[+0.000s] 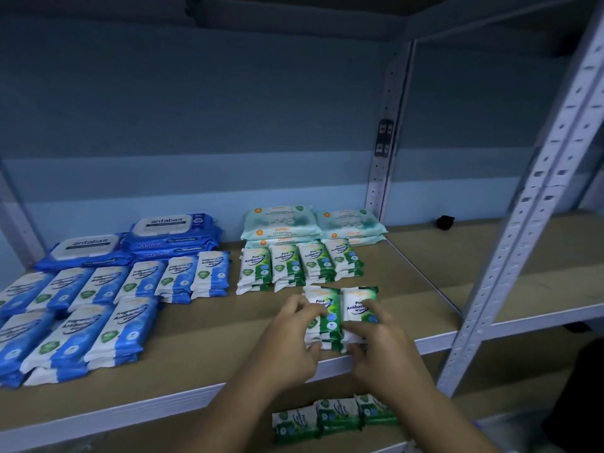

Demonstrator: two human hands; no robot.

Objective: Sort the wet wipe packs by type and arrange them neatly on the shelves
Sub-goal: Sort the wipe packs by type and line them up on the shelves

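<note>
Two small stacks of green pine wipe packs stand side by side near the shelf's front edge. My left hand (295,338) grips the left stack (328,313), and my right hand (376,341) grips the right stack (358,304). Behind them runs a row of green pine packs (299,264). Mint-coloured packs (281,223) are piled at the back. Blue fragrance-free packs (108,299) fill the left side in two rows, with blue lidded packs (170,233) behind them.
The brown shelf board (209,361) has a white metal front rail. More green packs (333,416) lie on the lower shelf under my arms. A perforated metal upright (510,243) stands at the right, with a small black object (445,222) on the neighbouring shelf.
</note>
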